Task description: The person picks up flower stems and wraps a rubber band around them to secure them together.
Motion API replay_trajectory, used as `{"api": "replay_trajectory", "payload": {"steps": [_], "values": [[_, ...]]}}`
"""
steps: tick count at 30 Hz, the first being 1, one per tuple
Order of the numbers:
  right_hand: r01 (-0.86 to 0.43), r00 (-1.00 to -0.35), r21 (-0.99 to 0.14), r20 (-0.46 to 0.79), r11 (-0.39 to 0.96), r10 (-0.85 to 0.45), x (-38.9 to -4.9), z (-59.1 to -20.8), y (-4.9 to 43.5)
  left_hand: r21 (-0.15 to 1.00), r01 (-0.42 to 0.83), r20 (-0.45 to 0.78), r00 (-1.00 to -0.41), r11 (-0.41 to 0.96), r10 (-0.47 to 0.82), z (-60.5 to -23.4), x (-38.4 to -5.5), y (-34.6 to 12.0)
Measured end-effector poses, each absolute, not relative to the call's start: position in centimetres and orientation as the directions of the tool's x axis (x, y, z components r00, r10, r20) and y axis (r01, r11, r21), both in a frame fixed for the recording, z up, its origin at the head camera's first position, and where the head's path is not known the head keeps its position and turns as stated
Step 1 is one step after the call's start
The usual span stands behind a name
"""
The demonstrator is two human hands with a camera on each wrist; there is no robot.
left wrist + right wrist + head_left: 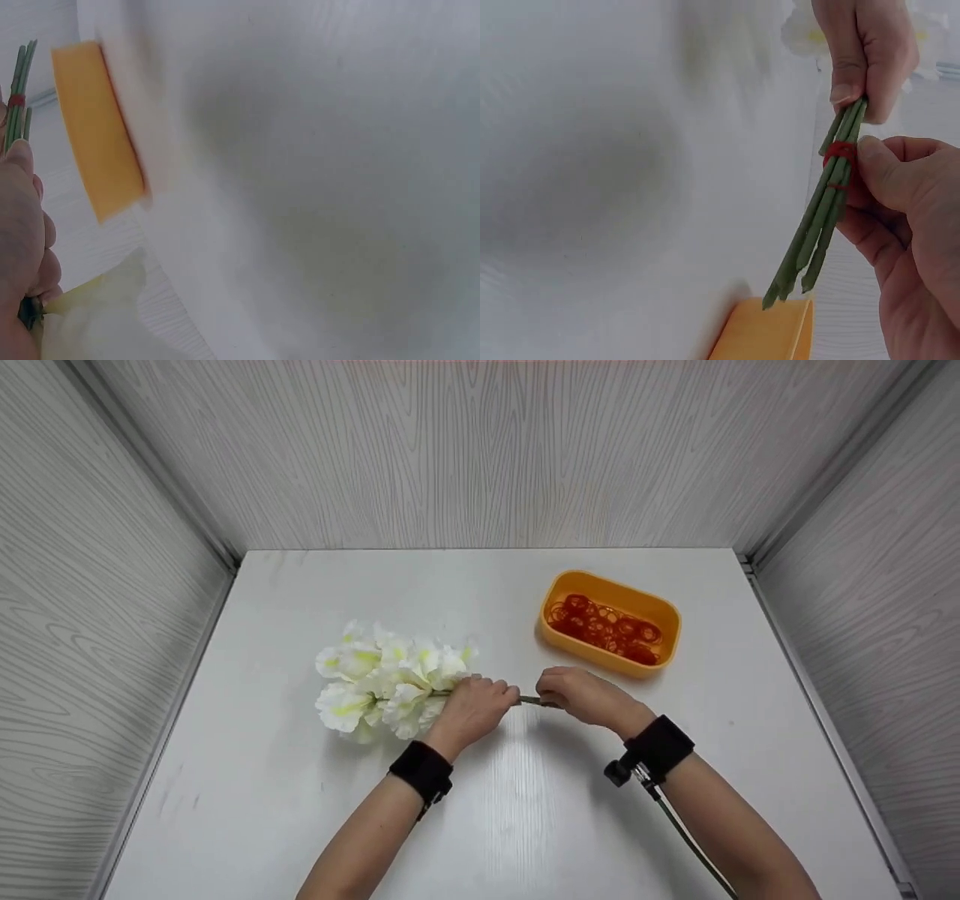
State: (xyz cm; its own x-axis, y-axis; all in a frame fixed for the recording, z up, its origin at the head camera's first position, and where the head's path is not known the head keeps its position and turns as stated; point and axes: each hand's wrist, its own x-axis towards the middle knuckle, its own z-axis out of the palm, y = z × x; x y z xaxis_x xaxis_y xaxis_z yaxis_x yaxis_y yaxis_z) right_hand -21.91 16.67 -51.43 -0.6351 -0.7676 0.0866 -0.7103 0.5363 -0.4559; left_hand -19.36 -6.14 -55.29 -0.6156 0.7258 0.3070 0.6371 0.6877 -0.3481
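Note:
A bunch of white artificial flowers (397,675) with yellow-green centres lies toward the left in the head view. My left hand (476,706) grips its stems just below the blooms. Several green stems (814,225) stick out past that hand, their cut ends free. Around them a red rubber band (840,152) is wound, with one strand a little lower. My right hand (589,695) is at the stems beside the left one, its thumb and fingers pinching the band at the side. The right fingertips behind the stems are partly hidden.
Behind my right hand stands an orange-yellow box (589,653) with many loose red rubber bands (600,626) inside. The white table (480,840) is enclosed by wood-grain panels at the back and both sides. A cable (697,847) runs along my right forearm.

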Motion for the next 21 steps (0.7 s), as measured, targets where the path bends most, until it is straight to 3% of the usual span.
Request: {"api": "replay_trajectory", "payload": {"steps": [10,15,21], "values": [[-0.621,-0.728,-0.518,0.104,0.588,-0.678,-23.0,-51.5,17.8,-0.299,0.54,0.309,-0.726,0.787,0.615,-55.2,-20.3,-7.2],[-0.635,-0.735,-0.468,0.123,0.614,-0.667,-22.7,-52.0,18.1,-0.265,0.521,0.247,-0.777,0.812,0.579,-55.4,-20.8,-8.1],[-0.655,-0.739,-0.361,0.125,0.664,-0.662,-22.2,-53.0,17.6,-0.251,0.525,0.201,-0.794,0.813,0.574,-56.2,-20.7,-8.4]]}}
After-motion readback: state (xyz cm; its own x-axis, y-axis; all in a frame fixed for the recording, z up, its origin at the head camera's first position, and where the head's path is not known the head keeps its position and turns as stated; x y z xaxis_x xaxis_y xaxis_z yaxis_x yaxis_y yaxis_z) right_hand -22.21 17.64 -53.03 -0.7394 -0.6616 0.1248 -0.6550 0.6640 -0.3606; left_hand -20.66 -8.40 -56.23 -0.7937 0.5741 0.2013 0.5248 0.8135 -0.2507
